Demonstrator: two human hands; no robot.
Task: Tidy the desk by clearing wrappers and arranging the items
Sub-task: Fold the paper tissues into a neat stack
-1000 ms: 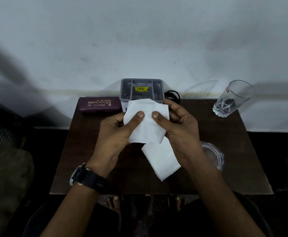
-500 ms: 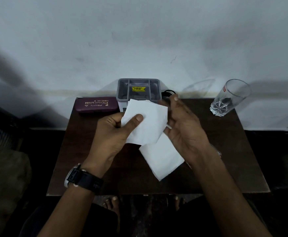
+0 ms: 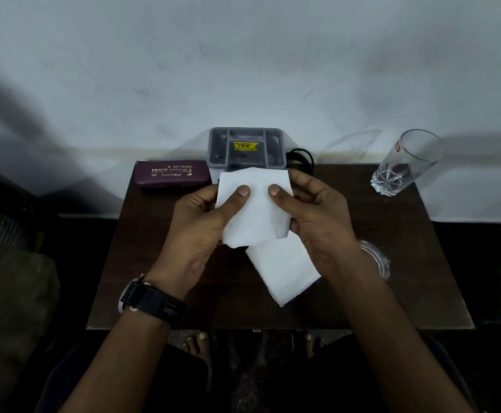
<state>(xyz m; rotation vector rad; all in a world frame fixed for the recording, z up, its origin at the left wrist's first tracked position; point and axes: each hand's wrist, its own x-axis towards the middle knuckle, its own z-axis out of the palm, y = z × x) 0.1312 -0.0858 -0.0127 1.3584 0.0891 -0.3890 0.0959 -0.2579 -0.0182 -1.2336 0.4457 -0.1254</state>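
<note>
I hold a folded white tissue (image 3: pixel 256 210) above the middle of the dark wooden desk (image 3: pixel 154 263). My left hand (image 3: pixel 195 231) pinches its left side with the thumb on top. My right hand (image 3: pixel 317 222) pinches its right side the same way. A second white tissue (image 3: pixel 285 269) lies flat on the desk just below, partly hidden under my right hand.
A grey compartment organiser (image 3: pixel 244 147) with a yellow price sticker stands at the back edge by the wall. A maroon spectacle case (image 3: pixel 172 174) lies to its left, a black cable (image 3: pixel 301 158) to its right. A drinking glass (image 3: pixel 407 162) stands back right. A clear glass dish (image 3: pixel 376 259) peeks from under my right wrist.
My right hand, which had let go and opened half a second ago, has closed on the tissue's right side again. The left hand kept its hold throughout.
</note>
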